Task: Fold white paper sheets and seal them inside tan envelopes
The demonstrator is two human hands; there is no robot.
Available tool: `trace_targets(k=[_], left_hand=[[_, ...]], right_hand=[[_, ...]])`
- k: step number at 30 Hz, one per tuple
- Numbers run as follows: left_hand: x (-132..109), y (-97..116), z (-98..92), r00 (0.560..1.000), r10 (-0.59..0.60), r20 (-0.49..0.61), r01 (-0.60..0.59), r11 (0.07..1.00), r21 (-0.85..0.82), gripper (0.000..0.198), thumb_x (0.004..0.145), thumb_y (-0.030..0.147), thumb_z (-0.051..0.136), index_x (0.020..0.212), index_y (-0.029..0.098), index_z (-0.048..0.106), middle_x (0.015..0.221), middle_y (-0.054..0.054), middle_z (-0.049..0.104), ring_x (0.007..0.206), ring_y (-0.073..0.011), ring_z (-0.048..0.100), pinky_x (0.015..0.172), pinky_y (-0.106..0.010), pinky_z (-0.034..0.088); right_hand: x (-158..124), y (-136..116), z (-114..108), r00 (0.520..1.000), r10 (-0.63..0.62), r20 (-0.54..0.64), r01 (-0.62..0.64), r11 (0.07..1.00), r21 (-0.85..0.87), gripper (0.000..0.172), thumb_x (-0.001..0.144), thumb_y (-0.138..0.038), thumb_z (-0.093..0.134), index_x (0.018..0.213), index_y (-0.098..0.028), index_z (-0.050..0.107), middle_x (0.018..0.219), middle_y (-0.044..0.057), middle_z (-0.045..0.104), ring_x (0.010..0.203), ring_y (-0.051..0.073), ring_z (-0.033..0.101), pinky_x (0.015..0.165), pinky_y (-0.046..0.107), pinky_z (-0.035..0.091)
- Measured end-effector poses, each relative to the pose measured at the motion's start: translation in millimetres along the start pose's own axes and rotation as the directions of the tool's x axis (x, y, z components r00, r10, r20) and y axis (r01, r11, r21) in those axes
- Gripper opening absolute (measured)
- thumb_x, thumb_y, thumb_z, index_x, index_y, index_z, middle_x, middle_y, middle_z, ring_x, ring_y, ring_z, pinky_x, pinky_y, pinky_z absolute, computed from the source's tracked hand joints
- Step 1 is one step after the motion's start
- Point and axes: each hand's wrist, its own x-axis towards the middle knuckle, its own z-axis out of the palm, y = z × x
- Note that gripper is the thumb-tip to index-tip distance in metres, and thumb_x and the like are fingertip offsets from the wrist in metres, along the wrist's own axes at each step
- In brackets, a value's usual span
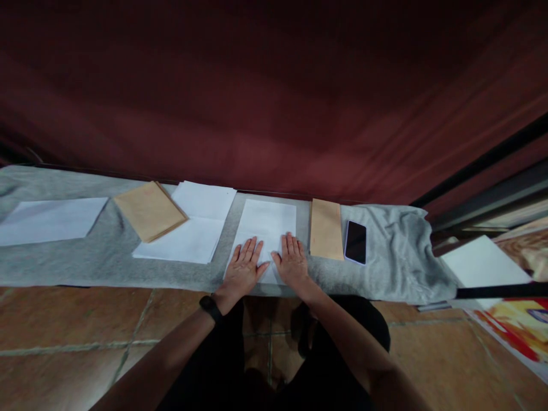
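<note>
A white sheet of paper (pixel 269 217) lies in front of me on a narrow surface covered with grey cloth. Both palms press down on its nearer half. My left hand (pixel 245 265), with a black band on the wrist, rests flat on the left part, fingers spread. On the right part lies my right hand (pixel 293 262), also flat, its thumb pointing toward the left hand. A crease or fold edge seems to cross the paper near my fingertips. Just right of the sheet is a brown envelope (pixel 326 228).
Left of the sheet, a stack of creased white paper (pixel 192 237) lies partly under several brown envelopes (pixel 149 211). Another white sheet (pixel 51 220) is at far left. A phone (pixel 355 242) lies right on the grey cloth (pixel 391 251). A dark red curtain-like backdrop (pixel 274 114) rises behind.
</note>
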Motion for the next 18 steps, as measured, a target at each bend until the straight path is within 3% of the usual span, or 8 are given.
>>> trace_targets(k=[6,11,15,18], left_hand=[[17.1,-0.1,2.1,0.999,0.031,-0.014,-0.031,0.999,-0.040,0.062,0.105,0.042,0.026,0.158,0.009,0.035,0.165,-0.015,0.034,0.156,-0.0259,0.026,0.128,-0.048,0.020],[70.9,13.7,9.9,0.992,0.113,0.047,-0.108,0.989,-0.101,0.061,0.106,0.038,0.020,0.159,0.011,0.033,0.166,-0.011,0.034,0.157,-0.0216,0.024,0.129,-0.044,0.019],[109.6,17.1,19.6,0.992,0.074,0.107,-0.064,0.994,-0.090,0.066,0.106,0.045,0.021,0.159,0.009,0.033,0.166,-0.014,0.032,0.157,-0.0252,0.023,0.128,-0.047,0.019],[125.0,8.9,25.2,0.994,0.045,0.101,-0.039,0.997,-0.061,0.067,0.105,0.047,0.023,0.160,0.009,0.032,0.167,-0.014,0.030,0.157,-0.0266,0.021,0.129,-0.049,0.016]], right_hand=[[4.4,2.1,-4.4,1.000,-0.022,0.009,0.022,1.000,0.016,0.061,0.105,-0.039,0.046,0.155,-0.005,0.040,0.162,0.021,0.038,0.150,0.033,0.037,0.122,0.052,0.027],[8.6,-0.5,-2.7,0.996,-0.088,0.033,0.086,0.995,0.045,0.054,0.105,-0.032,0.043,0.153,-0.006,0.044,0.161,0.017,0.042,0.150,0.029,0.038,0.124,0.047,0.026],[10.1,-0.9,0.5,0.995,-0.084,0.055,0.082,0.996,0.039,0.056,0.104,-0.036,0.046,0.150,-0.003,0.047,0.157,0.020,0.046,0.147,0.030,0.042,0.124,0.047,0.028],[11.8,0.1,0.0,0.995,-0.080,0.051,0.077,0.996,0.051,0.055,0.104,-0.035,0.046,0.151,-0.005,0.047,0.158,0.018,0.046,0.147,0.030,0.042,0.124,0.046,0.028]])
